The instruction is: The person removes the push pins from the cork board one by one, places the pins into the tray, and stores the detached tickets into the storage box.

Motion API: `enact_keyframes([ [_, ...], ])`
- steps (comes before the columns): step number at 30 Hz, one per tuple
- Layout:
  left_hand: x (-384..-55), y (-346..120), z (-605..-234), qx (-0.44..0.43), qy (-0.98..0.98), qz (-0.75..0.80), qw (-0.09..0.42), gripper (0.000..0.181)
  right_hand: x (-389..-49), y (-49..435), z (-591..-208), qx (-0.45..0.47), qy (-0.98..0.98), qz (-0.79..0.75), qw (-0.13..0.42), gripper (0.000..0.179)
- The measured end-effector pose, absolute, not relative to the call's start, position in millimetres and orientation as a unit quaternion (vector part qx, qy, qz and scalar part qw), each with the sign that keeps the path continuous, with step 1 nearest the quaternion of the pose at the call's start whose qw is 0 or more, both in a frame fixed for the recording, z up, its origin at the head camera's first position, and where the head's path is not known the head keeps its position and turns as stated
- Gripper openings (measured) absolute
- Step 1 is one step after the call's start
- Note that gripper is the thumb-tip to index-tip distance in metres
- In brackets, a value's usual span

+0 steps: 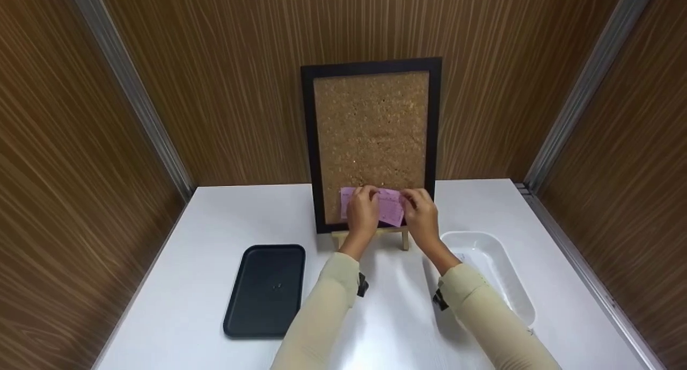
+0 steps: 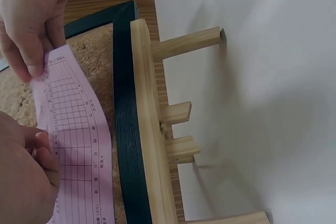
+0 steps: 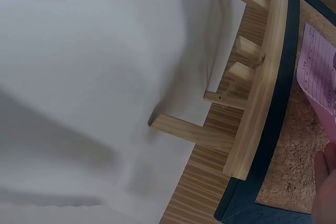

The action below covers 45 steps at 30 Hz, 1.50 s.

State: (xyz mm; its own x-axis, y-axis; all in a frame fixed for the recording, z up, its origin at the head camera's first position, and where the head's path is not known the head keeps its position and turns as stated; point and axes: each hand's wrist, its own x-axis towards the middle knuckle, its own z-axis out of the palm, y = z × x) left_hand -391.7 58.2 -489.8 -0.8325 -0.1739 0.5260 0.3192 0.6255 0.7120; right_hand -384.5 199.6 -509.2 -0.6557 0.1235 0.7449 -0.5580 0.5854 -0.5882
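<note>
A pink printed slip of paper [image 1: 390,206], ruled like a form, lies along the bottom of a black-framed corkboard [image 1: 375,128]. My right hand [image 1: 421,214] pinches its upper right corner. That side stands slightly away from the cork in the left wrist view. At the middle of the slip's upper edge, my left hand [image 1: 363,211] has curled fingers and thumb gripping the paper [image 2: 79,150]; whether a pin is also between them is hidden. In the right wrist view only part of the right hand [image 3: 326,187] shows, beside the bent slip.
A small wooden easel [image 2: 149,124] props the board on the white table [image 1: 214,214]. To the left lies a black tray [image 1: 265,311] with a few tiny items. A white tray [image 1: 512,278] sits at the right, partly behind my right forearm. Wood-grain walls [image 1: 241,91] surround the table.
</note>
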Motion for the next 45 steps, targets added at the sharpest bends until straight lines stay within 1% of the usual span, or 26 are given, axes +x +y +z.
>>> enact_keyframes([
  [3,-389,55,-488,-0.042,-0.85,-0.453,0.267,0.007,-383,200,-508,0.129,-0.804,0.437,0.382,0.011],
  [10,-379,40,-486,-0.062,-0.831,-0.495,0.245,0.007,-380,202,-506,0.122,-0.814,0.439,0.36,0.011],
  [14,-371,29,-487,-0.07,-0.816,-0.529,0.222,0.008,-376,203,-503,0.127,-0.815,0.436,0.358,0.012],
  [20,-360,15,-486,-0.071,-0.796,-0.571,0.187,0.01,-366,204,-497,0.146,-0.809,0.435,0.367,0.012],
  [28,-344,-1,-481,-0.087,-0.764,-0.618,0.162,0.011,-349,206,-489,0.177,-0.787,0.44,0.395,0.012],
  [35,-326,-18,-480,-0.075,-0.775,-0.605,0.165,0.011,-332,214,-480,0.179,-0.773,0.451,0.408,0.014],
  [40,-317,-34,-483,-0.06,-0.786,-0.588,0.179,0.007,-321,226,-477,0.177,-0.761,0.46,0.423,0.014],
  [45,-309,-50,-489,-0.056,-0.788,-0.582,0.195,0.006,-308,239,-476,0.155,-0.751,0.47,0.437,0.015],
])
